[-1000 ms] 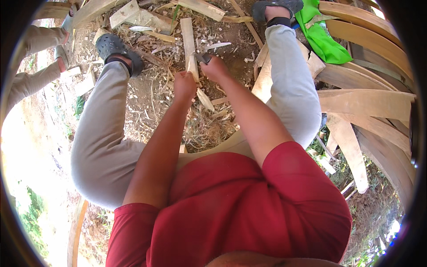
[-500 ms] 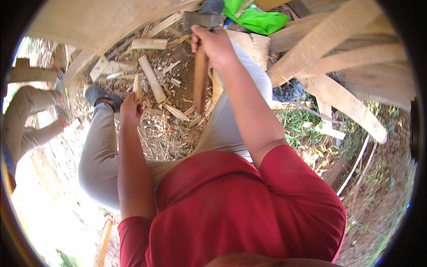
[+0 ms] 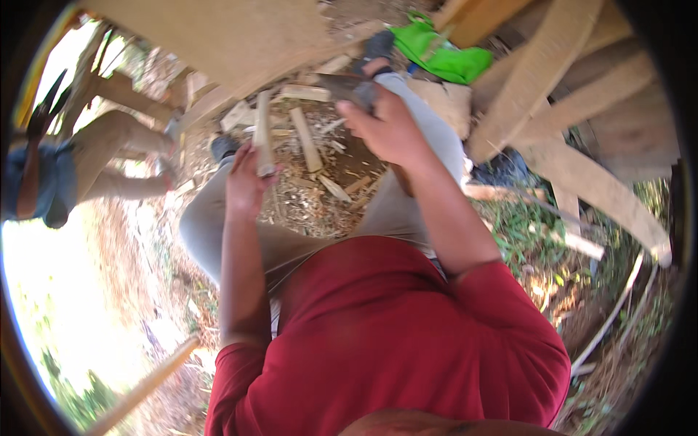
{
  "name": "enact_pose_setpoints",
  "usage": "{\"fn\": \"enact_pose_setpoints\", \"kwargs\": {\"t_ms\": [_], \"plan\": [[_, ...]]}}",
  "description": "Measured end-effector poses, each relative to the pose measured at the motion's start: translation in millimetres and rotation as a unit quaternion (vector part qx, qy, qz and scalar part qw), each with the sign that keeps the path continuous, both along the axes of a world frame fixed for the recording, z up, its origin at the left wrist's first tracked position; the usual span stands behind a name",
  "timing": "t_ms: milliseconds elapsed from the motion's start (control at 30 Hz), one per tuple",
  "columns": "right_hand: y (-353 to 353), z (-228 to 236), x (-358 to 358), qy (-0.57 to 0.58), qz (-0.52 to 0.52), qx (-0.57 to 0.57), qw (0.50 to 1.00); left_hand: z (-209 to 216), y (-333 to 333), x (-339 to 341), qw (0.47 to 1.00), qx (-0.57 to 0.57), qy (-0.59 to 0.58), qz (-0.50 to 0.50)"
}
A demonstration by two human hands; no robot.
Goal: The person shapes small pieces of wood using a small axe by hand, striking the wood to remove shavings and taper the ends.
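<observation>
Board (image 3: pixel 218 43), broad and pale, across upper left; curved planks (image 3: pixel 529 80) leaning along right, bright green fabric (image 3: pixel 451 62) lying near their far ends. Right hand (image 3: pixel 392 131): grip closed around dark hatchet (image 3: pixel 345 89), partly blurred, held out front. Left hand (image 3: pixel 246 182): grip clamped on pale wooden stick (image 3: pixel 263 134), left of hatchet and apart from it, above scattered wood chips (image 3: pixel 291 200).
</observation>
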State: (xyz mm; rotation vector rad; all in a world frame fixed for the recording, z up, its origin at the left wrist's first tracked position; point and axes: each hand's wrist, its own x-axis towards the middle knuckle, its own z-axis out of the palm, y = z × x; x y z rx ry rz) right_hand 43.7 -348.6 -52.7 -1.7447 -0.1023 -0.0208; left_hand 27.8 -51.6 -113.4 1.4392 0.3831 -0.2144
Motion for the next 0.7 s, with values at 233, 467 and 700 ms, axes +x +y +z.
{"fn": "enact_pose_setpoints", "kwargs": {"t_ms": [233, 467, 700], "plan": [[-8, 8, -13, 0.073, 0.004, 0.022, 0.997, 62, -10, -31, 0.984, -0.151, -0.090, -0.021], [-3, 18, -21, 0.048, -0.002, 0.024, 0.999, 87, -31, -38, 0.972, -0.172, -0.151, -0.044], [19, 29, -20, 0.006, -0.034, 0.178, 0.983, 109, -51, -66, 0.924, 0.237, -0.298, -0.043]]}}
